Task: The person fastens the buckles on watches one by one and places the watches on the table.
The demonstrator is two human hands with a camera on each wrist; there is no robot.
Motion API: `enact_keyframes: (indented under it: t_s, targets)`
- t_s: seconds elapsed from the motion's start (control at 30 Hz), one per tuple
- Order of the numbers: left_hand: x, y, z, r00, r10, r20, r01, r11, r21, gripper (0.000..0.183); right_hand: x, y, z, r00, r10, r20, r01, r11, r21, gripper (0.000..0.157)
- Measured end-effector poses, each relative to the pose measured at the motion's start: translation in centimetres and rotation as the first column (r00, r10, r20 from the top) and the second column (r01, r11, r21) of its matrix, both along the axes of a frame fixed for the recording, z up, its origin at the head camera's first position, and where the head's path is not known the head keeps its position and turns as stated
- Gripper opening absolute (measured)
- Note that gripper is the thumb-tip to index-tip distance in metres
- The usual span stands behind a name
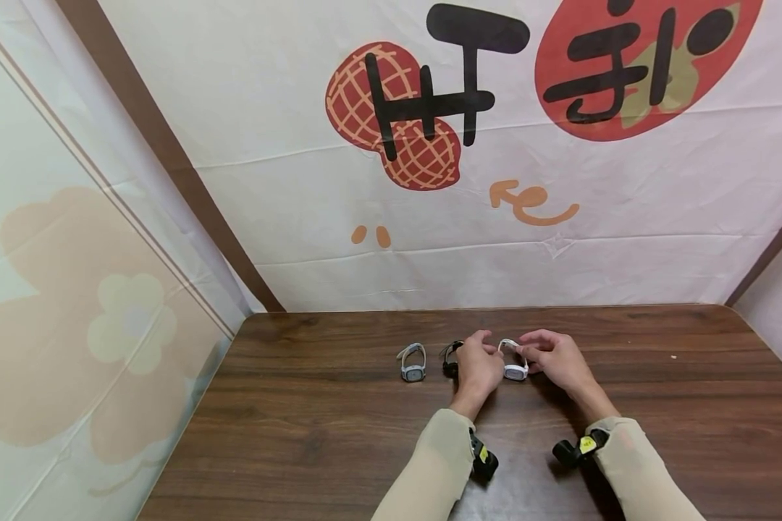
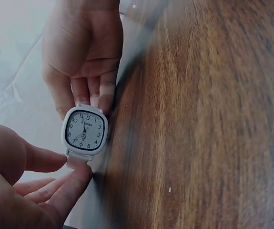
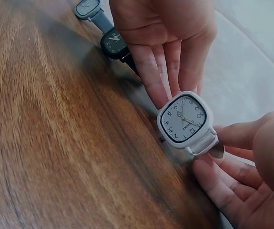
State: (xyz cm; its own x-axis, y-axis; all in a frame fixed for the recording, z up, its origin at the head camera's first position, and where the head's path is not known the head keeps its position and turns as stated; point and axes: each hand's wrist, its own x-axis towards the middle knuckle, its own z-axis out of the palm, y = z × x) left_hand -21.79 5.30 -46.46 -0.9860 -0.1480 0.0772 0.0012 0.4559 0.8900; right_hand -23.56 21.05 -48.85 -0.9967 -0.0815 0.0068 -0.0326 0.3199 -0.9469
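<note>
A white wristwatch [image 1: 515, 373] with a rounded square dial is between the two hands, its strap looping behind. My left hand [image 1: 479, 369] pinches the strap by the 6 side of the dial between thumb and fingertip, as the left wrist view shows. On the 12 side, the thumb and fingers of my right hand [image 1: 560, 359] hold the other end of the strap [image 3: 204, 144]. Just left of the left hand is a black wristwatch [image 1: 451, 369], partly covered by that hand. Further left sits a grey-blue wristwatch [image 1: 413, 373], its strap also looped back.
All three watches form a row toward the far side of the brown wooden table [image 1: 313, 434]. Behind the table's back edge hangs a printed white cloth [image 1: 287, 195]. A tiny pale speck [image 1: 673, 357] lies to the right of the right hand.
</note>
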Motion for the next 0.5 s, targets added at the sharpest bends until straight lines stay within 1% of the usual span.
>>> enact_keyframes:
  t_s: [0.27, 0.5]
  targets:
    - [-0.01, -0.28, 0.27, 0.998, 0.019, 0.063, -0.019, 1.000, 0.003, 0.037, 0.10, 0.01, 0.13, 1.000, -0.011, 0.008, 0.010, 1.000, 0.017, 0.025]
    - [0.17, -0.39, 0.51, 0.997, 0.015, 0.075, -0.016, 1.000, 0.011, 0.036, 0.13, 0.03, 0.20, 1.000, -0.019, 0.001, 0.019, 0.999, 0.041, 0.025]
